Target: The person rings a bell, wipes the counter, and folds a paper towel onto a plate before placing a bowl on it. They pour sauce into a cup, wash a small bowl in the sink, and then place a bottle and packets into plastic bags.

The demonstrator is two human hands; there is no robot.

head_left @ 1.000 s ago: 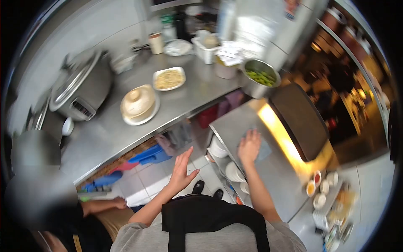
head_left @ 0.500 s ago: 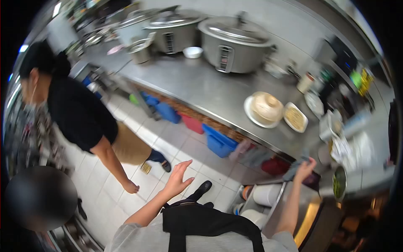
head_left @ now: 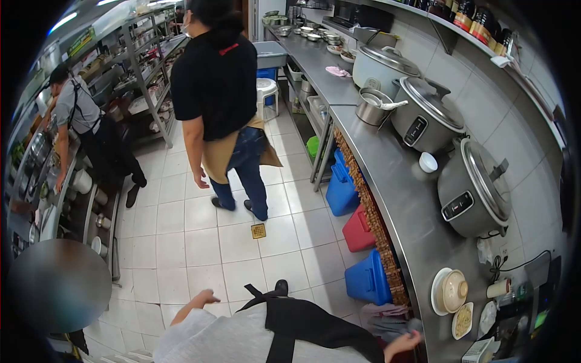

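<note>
My left hand (head_left: pixel 204 297) hangs over the tiled floor at the lower middle, fingers loosely apart and holding nothing. At the near end of the steel counter, my right hand (head_left: pixel 404 343) is closed on a grey cloth (head_left: pixel 390 327), partly blurred. A pinkish cloth (head_left: pixel 385 310) hangs just beside it, below the counter edge. On the counter close to my right hand stand a lidded clay pot (head_left: pixel 454 290) on a white plate (head_left: pixel 437 295) and a white dish of pale food (head_left: pixel 463 320).
Rice cookers (head_left: pixel 475 187) line the steel counter (head_left: pixel 387 175) on my right. Blue bins (head_left: pixel 368 279) and a red bin (head_left: pixel 359 228) stand beneath it. A person in black (head_left: pixel 215 78) stands ahead; another person (head_left: pixel 91 115) leans at the left shelves. A floor drain (head_left: pixel 258 231) lies between.
My view has turned left, toward the aisle. The person in black now stands ahead with their back to me. My left hand has lowered; my right hand stays at the grey cloth.
</note>
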